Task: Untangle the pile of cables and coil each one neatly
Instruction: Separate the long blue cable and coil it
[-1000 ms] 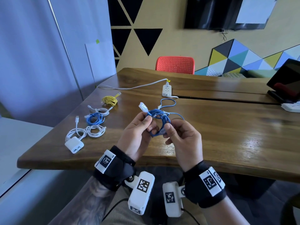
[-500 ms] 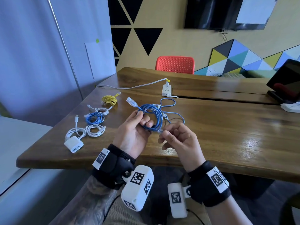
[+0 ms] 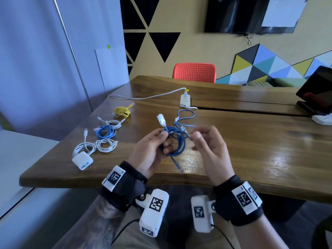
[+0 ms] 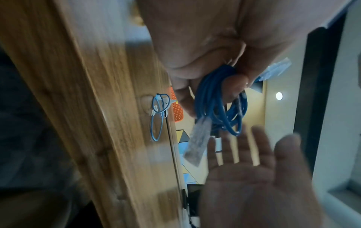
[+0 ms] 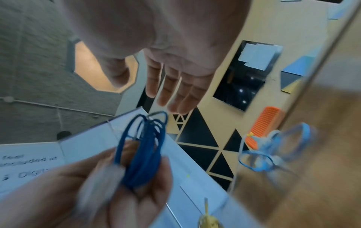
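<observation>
my left hand point(image 3: 152, 150) is pinching the blue coil point(image 3: 177, 141), loose tail dangling toward me, right hand point(image 3: 209, 146) spread just beside it

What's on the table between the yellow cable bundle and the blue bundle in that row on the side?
In the head view, a coiled white cable lies between the yellow cable bundle and the blue bundle.

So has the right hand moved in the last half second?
Yes. The right hand has let go of the blue cable and opened, shifting right along the table edge.
</observation>
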`<action>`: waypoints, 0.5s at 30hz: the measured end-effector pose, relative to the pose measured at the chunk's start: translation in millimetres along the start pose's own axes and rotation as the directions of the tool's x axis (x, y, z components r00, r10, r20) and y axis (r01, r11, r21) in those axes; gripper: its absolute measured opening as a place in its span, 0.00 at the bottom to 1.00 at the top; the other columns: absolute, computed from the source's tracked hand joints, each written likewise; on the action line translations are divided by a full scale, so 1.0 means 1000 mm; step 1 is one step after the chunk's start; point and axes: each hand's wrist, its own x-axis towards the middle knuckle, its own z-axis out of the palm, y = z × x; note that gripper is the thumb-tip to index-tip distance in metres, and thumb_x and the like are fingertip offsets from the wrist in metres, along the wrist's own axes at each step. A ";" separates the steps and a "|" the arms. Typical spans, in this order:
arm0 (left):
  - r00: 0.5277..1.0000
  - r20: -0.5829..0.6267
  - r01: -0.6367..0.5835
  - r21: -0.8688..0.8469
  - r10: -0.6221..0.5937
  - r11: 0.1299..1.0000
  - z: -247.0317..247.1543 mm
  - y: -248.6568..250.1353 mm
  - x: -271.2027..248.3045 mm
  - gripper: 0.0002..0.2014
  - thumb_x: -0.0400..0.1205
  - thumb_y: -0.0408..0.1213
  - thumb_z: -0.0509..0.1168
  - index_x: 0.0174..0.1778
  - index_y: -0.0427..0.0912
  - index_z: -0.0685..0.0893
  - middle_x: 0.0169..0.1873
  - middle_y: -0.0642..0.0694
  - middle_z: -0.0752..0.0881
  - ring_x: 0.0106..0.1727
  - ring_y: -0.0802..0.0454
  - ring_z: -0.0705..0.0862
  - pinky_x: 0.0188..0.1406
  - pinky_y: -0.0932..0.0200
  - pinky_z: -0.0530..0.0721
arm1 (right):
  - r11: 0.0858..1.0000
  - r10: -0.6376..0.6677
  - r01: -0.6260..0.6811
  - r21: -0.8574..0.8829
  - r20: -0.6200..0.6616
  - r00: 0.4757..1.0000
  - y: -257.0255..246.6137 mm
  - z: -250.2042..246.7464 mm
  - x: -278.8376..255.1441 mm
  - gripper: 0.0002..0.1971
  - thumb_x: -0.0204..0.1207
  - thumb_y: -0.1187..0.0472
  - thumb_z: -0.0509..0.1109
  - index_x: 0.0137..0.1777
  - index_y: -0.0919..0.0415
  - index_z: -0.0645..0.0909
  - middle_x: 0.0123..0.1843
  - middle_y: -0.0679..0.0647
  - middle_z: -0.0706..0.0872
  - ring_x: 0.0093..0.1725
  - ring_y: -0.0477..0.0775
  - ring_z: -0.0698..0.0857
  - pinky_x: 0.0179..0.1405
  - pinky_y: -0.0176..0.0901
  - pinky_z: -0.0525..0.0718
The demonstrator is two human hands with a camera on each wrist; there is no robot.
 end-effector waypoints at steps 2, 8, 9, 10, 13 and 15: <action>0.999 0.051 0.000 0.057 -0.003 0.998 0.001 -0.006 0.000 0.07 0.82 0.31 0.60 0.49 0.31 0.80 0.29 0.46 0.70 0.28 0.56 0.69 0.26 0.66 0.73 | 0.992 -0.084 0.088 -0.091 0.047 0.995 -0.015 0.000 0.015 0.08 0.81 0.54 0.71 0.58 0.53 0.84 0.54 0.48 0.90 0.54 0.50 0.87 0.52 0.52 0.87; 0.982 0.189 -0.043 0.337 -0.023 0.940 -0.006 -0.015 0.001 0.08 0.84 0.37 0.63 0.44 0.42 0.86 0.28 0.49 0.71 0.29 0.54 0.69 0.31 0.61 0.68 | 0.962 -0.044 0.128 -0.241 0.326 0.944 -0.033 0.003 0.034 0.10 0.80 0.65 0.76 0.58 0.54 0.90 0.44 0.51 0.90 0.43 0.56 0.87 0.49 0.46 0.87; 0.983 0.185 -0.045 0.358 -0.023 0.933 -0.007 -0.015 0.000 0.09 0.84 0.38 0.63 0.44 0.44 0.87 0.28 0.49 0.72 0.29 0.53 0.69 0.32 0.60 0.67 | 0.955 -0.058 0.146 -0.258 0.319 0.946 -0.033 0.002 0.035 0.07 0.79 0.65 0.77 0.54 0.54 0.90 0.42 0.51 0.89 0.40 0.55 0.87 0.46 0.46 0.87; 0.984 0.175 -0.047 0.366 -0.019 0.929 -0.008 -0.014 -0.001 0.09 0.84 0.38 0.63 0.45 0.44 0.88 0.28 0.48 0.72 0.29 0.53 0.69 0.32 0.59 0.66 | 0.951 -0.075 0.159 -0.266 0.300 0.951 -0.031 0.000 0.034 0.06 0.79 0.65 0.77 0.52 0.54 0.90 0.41 0.51 0.89 0.38 0.52 0.86 0.43 0.44 0.87; 0.990 0.141 -0.041 0.358 -0.010 0.933 -0.012 -0.010 -0.001 0.08 0.84 0.37 0.65 0.51 0.37 0.86 0.28 0.46 0.73 0.29 0.52 0.70 0.31 0.60 0.69 | 0.970 -0.080 0.124 -0.207 0.212 0.974 -0.023 -0.006 0.033 0.05 0.79 0.64 0.77 0.51 0.54 0.88 0.42 0.52 0.90 0.40 0.54 0.87 0.42 0.46 0.87; 0.991 0.134 -0.035 0.332 -0.011 0.943 -0.014 -0.007 -0.001 0.10 0.83 0.37 0.64 0.53 0.35 0.85 0.28 0.45 0.75 0.29 0.50 0.73 0.31 0.60 0.74 | 0.997 -0.003 0.018 -0.071 0.213 0.977 -0.016 -0.010 0.032 0.08 0.80 0.62 0.77 0.58 0.56 0.86 0.48 0.57 0.92 0.45 0.58 0.89 0.44 0.50 0.89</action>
